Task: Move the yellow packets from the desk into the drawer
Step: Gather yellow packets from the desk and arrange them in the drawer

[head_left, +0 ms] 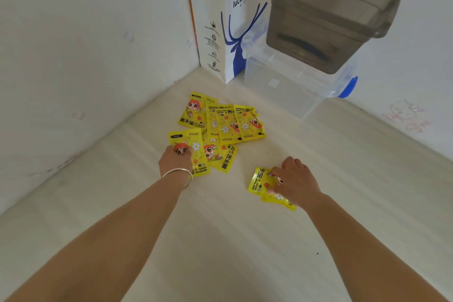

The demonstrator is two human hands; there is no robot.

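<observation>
Her right hand pinches a couple of yellow packets against the desk; her left hand presses fingertips on another in the pile. Best gather several before lifting (drawer unseen).

Print on the bag and the packets

The white paper bag by the wall reads "luckin coffee" in dark letters; the yellow packets on the desk read "HAND WARMER", with Chinese characters alongside.
</observation>
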